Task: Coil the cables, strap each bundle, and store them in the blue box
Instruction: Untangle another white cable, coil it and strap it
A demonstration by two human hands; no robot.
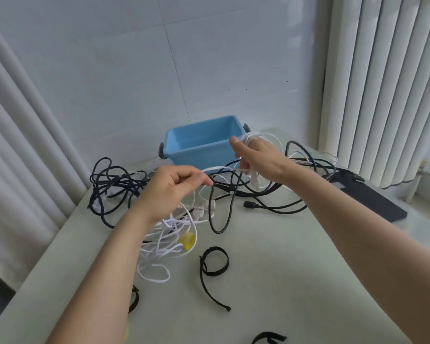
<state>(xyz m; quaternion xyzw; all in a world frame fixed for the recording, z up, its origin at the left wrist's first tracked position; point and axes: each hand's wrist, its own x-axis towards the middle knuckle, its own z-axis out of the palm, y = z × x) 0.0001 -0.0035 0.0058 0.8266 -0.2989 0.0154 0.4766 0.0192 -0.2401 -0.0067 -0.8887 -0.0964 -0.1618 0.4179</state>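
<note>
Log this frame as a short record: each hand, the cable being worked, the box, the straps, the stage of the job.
left hand: pinches a stretch of the white cable
right hand: holds loops of the same white cable wound round its fingers
blue box: behind the hands; no bundle visible inside
black cables: loose tangles on the table, uncoiled
straps: black, lying loose on the table, none round a bundle
stage: white cable being coiled; nothing strapped or stored
</note>
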